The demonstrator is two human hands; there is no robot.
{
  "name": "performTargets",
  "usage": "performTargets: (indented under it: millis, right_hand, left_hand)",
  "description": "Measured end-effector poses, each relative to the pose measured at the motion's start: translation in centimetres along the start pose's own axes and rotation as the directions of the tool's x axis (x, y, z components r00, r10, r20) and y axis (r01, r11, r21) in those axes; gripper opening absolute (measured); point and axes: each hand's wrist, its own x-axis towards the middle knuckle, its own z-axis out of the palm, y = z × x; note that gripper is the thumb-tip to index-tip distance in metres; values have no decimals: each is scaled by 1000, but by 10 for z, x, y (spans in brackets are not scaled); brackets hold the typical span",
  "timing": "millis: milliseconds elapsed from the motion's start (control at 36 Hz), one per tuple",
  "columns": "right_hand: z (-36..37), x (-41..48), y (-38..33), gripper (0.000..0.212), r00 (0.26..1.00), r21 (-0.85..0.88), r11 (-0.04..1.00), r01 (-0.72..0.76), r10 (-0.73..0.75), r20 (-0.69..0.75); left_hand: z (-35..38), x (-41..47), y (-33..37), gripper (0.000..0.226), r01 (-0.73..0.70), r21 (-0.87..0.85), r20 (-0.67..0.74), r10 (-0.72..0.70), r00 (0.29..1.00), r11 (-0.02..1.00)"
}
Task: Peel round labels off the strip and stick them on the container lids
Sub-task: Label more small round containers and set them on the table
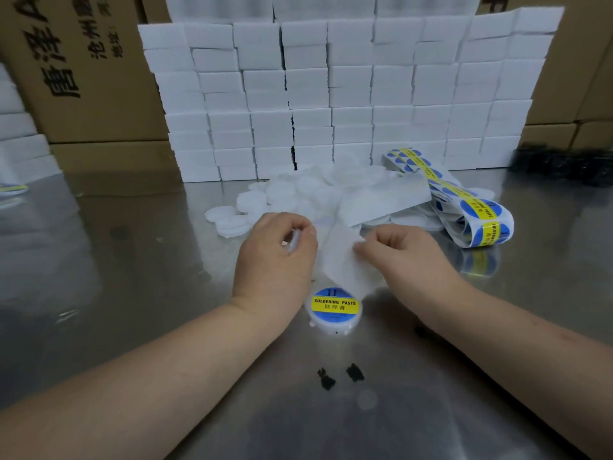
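Observation:
A white round container lid (333, 318) lies on the steel table just below my hands, with a blue and yellow "SOLDERING PASTE" label stuck on top. My left hand (277, 257) has its fingers curled round a white lid, mostly hidden. My right hand (403, 252) pinches the white backing strip (341, 260), which runs up and right to the folded label strip (477, 214) carrying blue and yellow round labels. A heap of plain white lids (298, 197) lies behind my hands.
A wall of stacked white blocks (348, 94) stands at the back of the table, with brown cartons (83, 68) behind and to the left. Two small black scraps (338, 376) lie near the front. A dark object (560, 164) sits at the right rear.

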Motion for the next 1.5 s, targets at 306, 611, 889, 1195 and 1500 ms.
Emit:
performTargets:
  millis: [306, 611, 889, 1195, 1500]
  right_hand:
    - [-18, 9, -1, 37, 983, -418, 896, -150, 91, -158]
    - [-29, 4, -22, 14, 943, -353, 928, 122, -220, -251]
    - [-11, -14, -27, 27, 998, -46, 997, 68, -69, -10]
    - [-11, -3, -25, 37, 981, 167, 971, -170, 183, -64]
    - [-17, 4, -22, 44, 962, 265, 942, -205, 244, -125]
  left_hand:
    - [3, 12, -11, 27, 249, -200, -147, -280, 949, 948]
    - [3, 7, -7, 24, 104, -88, -87, -112, 990, 991]
    - [0, 0, -1, 13, -173, 33, -54, 175, 983, 984]
    - [0, -4, 7, 26, -284, 37, -40, 286, 957, 958]
    - [0, -7, 12, 15, -181, -55, -26, 180, 983, 982]
